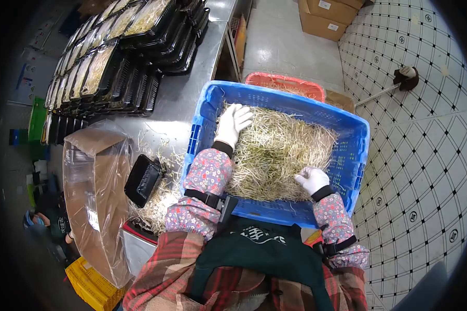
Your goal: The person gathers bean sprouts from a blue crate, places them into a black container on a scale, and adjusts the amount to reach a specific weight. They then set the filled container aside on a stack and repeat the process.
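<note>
A blue plastic crate [358, 155] holds a thick layer of bean sprouts [275, 150], pale with a greener patch in the middle. My left hand [234, 124], in a white glove, rests on the sprouts near the crate's left wall, fingers spread and holding nothing. On the right side of the sprouts is my right hand [313, 180], also white-gloved, with its fingers curled in at the sprouts' surface; what they hold, if anything, is hidden. An empty black tray [143, 180] lies left of the crate among loose sprouts.
Stacked black trays of packed sprouts [135, 57] stand on the metal table [179, 98] at the upper left. A plastic bag with clear trays [96, 192] lies nearer. Beyond the crate is a red basket [316, 89]. A yellow crate [91, 285] and another person [52, 220] are lower left.
</note>
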Action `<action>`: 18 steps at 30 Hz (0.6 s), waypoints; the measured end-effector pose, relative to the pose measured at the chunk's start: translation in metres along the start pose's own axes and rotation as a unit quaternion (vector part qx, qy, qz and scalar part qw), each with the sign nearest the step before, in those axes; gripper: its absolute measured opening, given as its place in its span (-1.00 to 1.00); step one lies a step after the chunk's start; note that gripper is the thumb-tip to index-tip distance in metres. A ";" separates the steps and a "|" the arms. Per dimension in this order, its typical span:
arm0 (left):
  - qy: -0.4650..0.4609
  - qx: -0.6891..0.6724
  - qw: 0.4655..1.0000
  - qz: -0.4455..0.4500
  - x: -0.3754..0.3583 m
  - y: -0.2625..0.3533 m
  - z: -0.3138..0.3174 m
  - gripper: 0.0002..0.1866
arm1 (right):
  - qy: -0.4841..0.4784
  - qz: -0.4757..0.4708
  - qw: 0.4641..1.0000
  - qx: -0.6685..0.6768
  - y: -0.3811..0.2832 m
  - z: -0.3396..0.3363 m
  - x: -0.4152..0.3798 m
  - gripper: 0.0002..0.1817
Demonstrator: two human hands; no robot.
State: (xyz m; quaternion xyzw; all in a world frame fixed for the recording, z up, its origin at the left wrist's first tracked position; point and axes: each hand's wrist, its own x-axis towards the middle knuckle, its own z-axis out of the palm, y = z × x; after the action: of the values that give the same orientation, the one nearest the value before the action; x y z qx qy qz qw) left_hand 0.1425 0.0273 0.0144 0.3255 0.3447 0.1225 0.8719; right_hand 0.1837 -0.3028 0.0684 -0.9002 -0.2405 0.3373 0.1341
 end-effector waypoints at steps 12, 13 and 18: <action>0.107 0.007 0.993 0.046 0.015 0.006 -0.012 -0.59 | 0.082 -0.347 0.882 0.309 -0.123 0.010 -0.001 -0.23; 0.121 0.026 0.991 0.051 0.018 0.001 -0.013 -0.62 | 0.085 -0.347 0.881 0.309 -0.137 0.002 -0.008 -0.23; 0.182 0.127 0.971 0.090 0.029 -0.027 -0.029 -0.67 | 0.106 -0.431 0.874 0.198 -0.184 -0.013 -0.034 0.06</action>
State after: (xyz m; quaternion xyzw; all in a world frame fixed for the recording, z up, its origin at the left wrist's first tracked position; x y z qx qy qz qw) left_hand 0.1433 0.0335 -0.0346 0.4355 0.4798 0.2128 0.7314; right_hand 0.1072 -0.1653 0.1712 -0.6919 -0.5176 0.1895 0.4664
